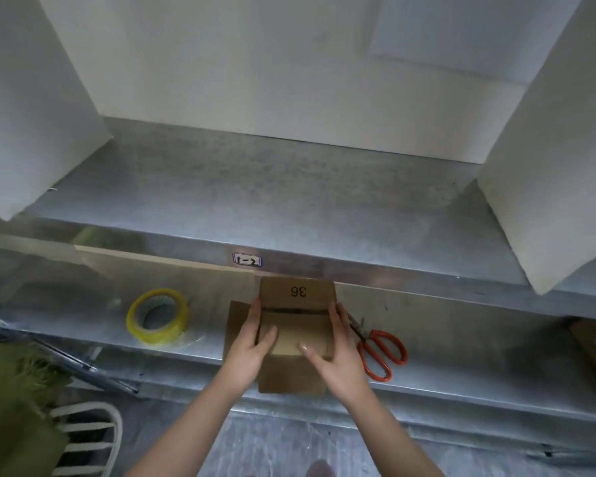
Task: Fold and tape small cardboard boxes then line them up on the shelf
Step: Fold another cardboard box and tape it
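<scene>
The cardboard box (295,333) sits mid-way along the lower shelf (461,339), held between the left hand (252,349) and the right hand (338,356). The tape roll (157,320) lies to its left, the scissors (381,351) just beside it on the right. Above and behind runs the upper shelf (272,201), with a label (247,260) on its front edge and a panel at its left end (31,115).

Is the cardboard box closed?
Open: the cardboard box has its far flap, marked 36, folded back; left hand and right hand grip it.
</scene>
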The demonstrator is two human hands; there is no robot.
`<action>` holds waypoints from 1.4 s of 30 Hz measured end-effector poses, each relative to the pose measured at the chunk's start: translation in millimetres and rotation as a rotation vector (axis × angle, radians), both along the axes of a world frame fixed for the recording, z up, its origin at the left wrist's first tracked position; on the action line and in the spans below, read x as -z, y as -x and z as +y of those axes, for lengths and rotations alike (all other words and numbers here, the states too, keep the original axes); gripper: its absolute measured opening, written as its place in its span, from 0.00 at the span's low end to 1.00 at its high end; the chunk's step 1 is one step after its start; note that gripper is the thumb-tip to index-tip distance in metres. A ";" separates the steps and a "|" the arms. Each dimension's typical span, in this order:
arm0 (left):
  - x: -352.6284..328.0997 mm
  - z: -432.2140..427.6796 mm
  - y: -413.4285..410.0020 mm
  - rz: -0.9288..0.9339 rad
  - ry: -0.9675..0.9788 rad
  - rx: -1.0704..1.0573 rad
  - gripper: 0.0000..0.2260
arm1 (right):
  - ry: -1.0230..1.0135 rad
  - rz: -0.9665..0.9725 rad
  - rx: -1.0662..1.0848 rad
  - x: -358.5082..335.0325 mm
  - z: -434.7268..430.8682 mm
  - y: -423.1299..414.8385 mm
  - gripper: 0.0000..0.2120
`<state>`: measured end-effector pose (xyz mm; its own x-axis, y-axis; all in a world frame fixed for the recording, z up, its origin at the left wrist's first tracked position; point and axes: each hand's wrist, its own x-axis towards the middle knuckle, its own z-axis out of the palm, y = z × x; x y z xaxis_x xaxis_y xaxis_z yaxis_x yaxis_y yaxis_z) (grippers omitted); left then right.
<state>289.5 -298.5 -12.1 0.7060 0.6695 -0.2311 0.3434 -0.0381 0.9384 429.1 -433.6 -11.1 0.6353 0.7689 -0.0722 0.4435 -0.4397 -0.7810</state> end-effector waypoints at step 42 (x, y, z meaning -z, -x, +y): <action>-14.8 13.1 9.7 0.474 -0.629 0.024 0.34 | 0.032 -0.109 -0.001 -8.9 16.1 15.2 0.32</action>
<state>279.8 -285.4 2.8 0.6428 0.7602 -0.0938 0.6937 -0.5258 0.4923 413.9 -417.5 -2.2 0.6400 0.7679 -0.0274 0.5254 -0.4634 -0.7136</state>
